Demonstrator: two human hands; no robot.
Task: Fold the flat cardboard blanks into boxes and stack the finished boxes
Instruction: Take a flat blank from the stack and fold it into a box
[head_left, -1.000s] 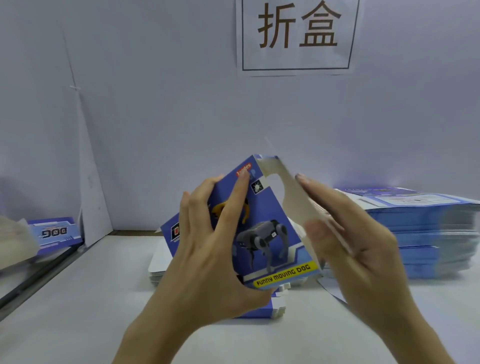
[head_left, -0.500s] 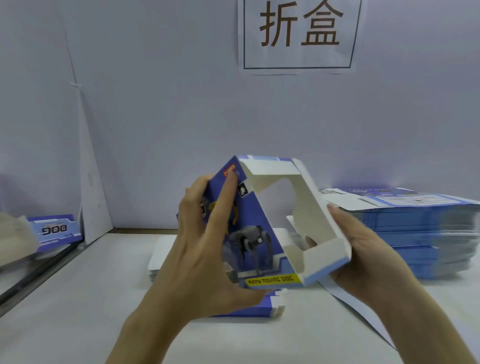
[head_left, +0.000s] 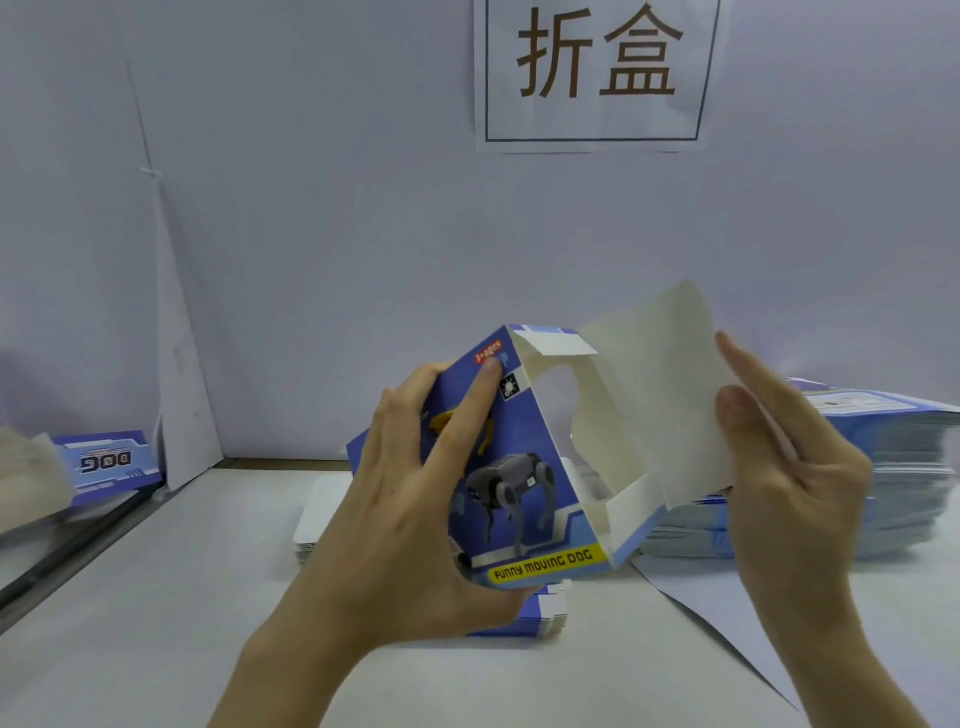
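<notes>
A half-folded blue cardboard box (head_left: 530, 467) is held up above the white table (head_left: 156, 597). It is squeezed by the left hand (head_left: 415, 499). Its smooth white flap (head_left: 670, 395) is pinched by the right hand (head_left: 789, 467). Flat blanks (head_left: 883, 467) are piled behind the box.

Blue dog-printed box (head_left: 524, 467), half-opened and tilted, held above flat blanks (head_left: 852, 467).

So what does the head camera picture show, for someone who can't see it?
Two bare hands fold a blue cardboard toy-dog box above a white table: the left hand grips its printed front, the right hand holds its open white flap. A pile of flat blue blanks lies on the right.
</notes>
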